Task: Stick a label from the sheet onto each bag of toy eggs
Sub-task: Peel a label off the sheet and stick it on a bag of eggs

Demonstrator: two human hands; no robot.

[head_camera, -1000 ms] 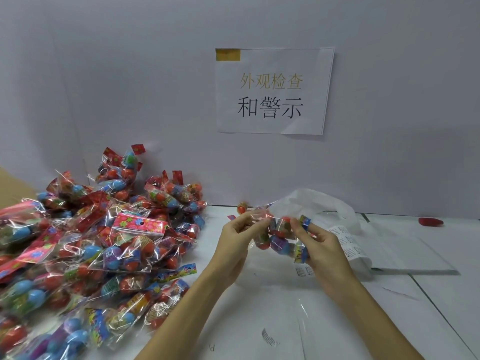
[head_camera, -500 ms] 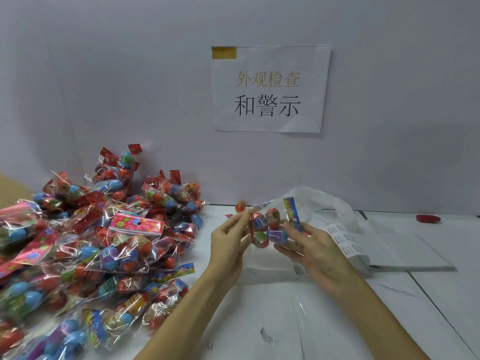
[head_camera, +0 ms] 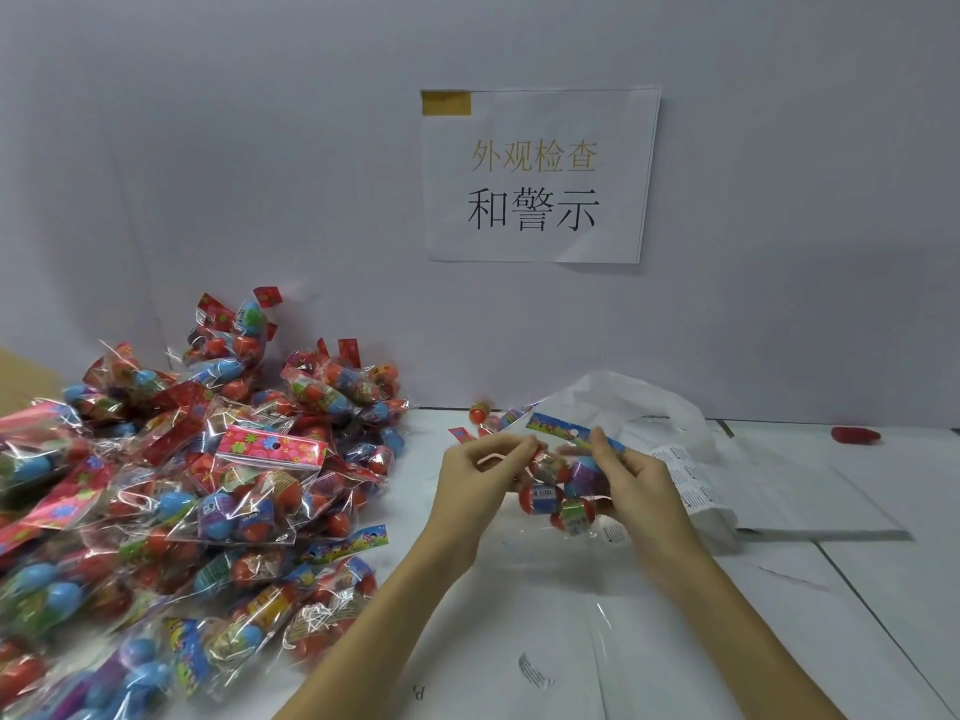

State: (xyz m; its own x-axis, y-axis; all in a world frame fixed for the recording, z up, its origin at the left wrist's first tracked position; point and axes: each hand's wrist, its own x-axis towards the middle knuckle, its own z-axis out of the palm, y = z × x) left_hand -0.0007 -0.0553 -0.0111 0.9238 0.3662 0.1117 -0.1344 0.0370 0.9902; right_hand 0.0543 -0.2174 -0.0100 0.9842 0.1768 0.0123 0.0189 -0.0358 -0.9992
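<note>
Above the table [head_camera: 857, 615], left hand [head_camera: 475, 485] and right hand [head_camera: 641, 491] still grip the bag [head_camera: 561, 491]; header now level.

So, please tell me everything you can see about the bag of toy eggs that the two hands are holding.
The held bag is clear crinkly film with a blue printed header strip along its top. Inside are red eggs and a purple-blue one, each with a printed band. It is held above the white table, header tilted down to the right. The left hand pinches its left side; the right hand grips its right side and header.
</note>
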